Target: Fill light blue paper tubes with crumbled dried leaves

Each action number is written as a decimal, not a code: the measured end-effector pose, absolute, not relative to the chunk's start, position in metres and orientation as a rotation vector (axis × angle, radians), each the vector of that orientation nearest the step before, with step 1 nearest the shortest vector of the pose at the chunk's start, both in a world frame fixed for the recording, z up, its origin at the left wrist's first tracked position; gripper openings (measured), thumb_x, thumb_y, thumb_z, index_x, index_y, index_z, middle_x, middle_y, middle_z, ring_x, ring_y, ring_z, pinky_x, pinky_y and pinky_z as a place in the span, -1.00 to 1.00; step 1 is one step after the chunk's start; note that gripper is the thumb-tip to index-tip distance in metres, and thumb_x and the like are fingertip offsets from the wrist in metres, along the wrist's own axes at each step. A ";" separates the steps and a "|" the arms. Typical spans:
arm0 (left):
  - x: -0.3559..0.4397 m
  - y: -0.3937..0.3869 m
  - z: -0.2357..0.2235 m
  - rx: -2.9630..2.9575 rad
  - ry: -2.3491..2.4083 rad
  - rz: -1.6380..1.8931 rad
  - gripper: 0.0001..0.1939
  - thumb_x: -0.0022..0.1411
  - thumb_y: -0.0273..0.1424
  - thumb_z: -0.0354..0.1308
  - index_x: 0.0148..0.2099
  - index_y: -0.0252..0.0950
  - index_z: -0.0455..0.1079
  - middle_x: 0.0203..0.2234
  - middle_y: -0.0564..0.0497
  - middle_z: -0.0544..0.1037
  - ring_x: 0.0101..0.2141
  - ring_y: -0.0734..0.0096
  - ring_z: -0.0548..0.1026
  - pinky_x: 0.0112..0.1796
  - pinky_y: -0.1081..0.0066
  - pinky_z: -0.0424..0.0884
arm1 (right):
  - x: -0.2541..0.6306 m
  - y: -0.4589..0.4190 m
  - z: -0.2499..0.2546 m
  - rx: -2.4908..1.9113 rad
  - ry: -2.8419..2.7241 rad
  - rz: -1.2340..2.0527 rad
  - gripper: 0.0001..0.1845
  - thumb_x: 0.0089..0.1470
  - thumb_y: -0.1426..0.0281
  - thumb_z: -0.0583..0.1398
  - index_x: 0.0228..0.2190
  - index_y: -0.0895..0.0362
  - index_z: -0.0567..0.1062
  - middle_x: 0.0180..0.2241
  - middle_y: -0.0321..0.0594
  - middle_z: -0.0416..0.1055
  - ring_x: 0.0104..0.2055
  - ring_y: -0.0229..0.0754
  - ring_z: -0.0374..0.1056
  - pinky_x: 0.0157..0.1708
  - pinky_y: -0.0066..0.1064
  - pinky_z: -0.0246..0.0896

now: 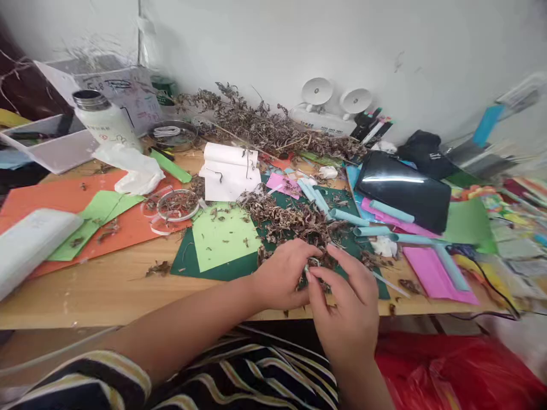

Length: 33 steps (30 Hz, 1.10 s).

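My left hand (284,273) and my right hand (346,290) meet over the front of a dark green mat (231,272). Between their fingertips is a small pale blue-green rolled piece (306,270), mostly hidden by the fingers. Both hands are closed around it, thumbs and forefingers pinched. Just beyond them a heap of dried brown leaves (294,219) covers the mat. To the right of the heap lie several light blue paper tubes (350,217). A lime green paper sheet (224,236) with leaf crumbs rests left of my hands.
Along the wall lies a larger pile of dried stems (265,125). Orange paper (25,202), a white bottle (106,117) and a tape ring (177,205) occupy the left. A black tablet-like object (404,188) and pink paper (436,273) are on the right. A red bag (448,370) sits below the edge.
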State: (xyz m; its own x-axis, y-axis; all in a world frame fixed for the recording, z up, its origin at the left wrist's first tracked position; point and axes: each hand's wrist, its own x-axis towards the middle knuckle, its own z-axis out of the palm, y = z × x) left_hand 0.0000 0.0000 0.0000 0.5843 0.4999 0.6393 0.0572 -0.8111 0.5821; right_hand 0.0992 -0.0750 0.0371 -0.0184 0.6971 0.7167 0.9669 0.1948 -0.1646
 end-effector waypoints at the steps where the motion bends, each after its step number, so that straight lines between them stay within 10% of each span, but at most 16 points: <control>1: 0.000 0.000 0.000 2.316 0.454 1.165 -0.64 0.03 -0.36 -0.03 -0.12 -0.34 0.02 -0.31 -0.13 0.31 -0.29 0.31 0.29 -0.28 0.28 0.29 | 0.100 -0.074 0.038 -1.565 -1.775 -0.491 -0.86 -0.17 0.53 0.18 -0.45 0.14 0.39 -0.16 -0.10 0.32 -0.12 -0.05 0.24 -0.16 -0.16 0.20; 33: -0.007 0.005 0.009 2.110 0.204 0.942 -0.61 -0.06 -0.52 -0.03 -0.13 -0.29 0.00 -0.30 -0.07 0.27 -0.28 0.38 0.30 -0.24 0.35 0.29 | 0.126 -0.058 0.008 -1.466 -1.711 0.028 -0.65 -0.07 0.41 0.11 -0.16 0.08 0.27 -0.23 -0.14 0.37 -0.22 -0.17 0.30 -0.35 -0.34 0.29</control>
State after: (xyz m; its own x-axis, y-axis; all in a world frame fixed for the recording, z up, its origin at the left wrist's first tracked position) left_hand -0.0070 0.0055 0.0089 0.7097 0.4322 0.5563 -0.1627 -0.6677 0.7264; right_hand 0.1261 -0.0576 0.0076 0.0599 0.8155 0.5757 0.7959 0.3090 -0.5206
